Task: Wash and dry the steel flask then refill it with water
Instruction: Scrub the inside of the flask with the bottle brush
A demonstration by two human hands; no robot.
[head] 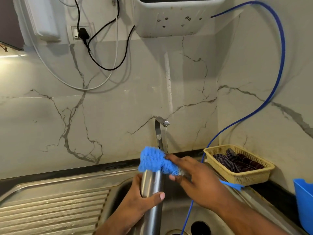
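Note:
The steel flask [152, 189] stands tilted over the sink basin [174, 216], its mouth pointing up and away. My left hand [135, 199] grips its body, thumb across the front. A blue bottle brush [152, 160] covers the flask's mouth with its bristle head. My right hand [194, 180] holds the brush just behind the bristles, and the blue handle end [232, 184] sticks out to the right. The steel tap [160, 131] rises behind the flask; whether water runs from it is unclear.
A ribbed steel draining board [50, 212] lies left of the basin. A yellow basket [240, 165] with a dark checked cloth sits at the right corner. A thin blue hose [277, 65] runs from the wall unit into the sink. A blue tub [304, 200] stands far right.

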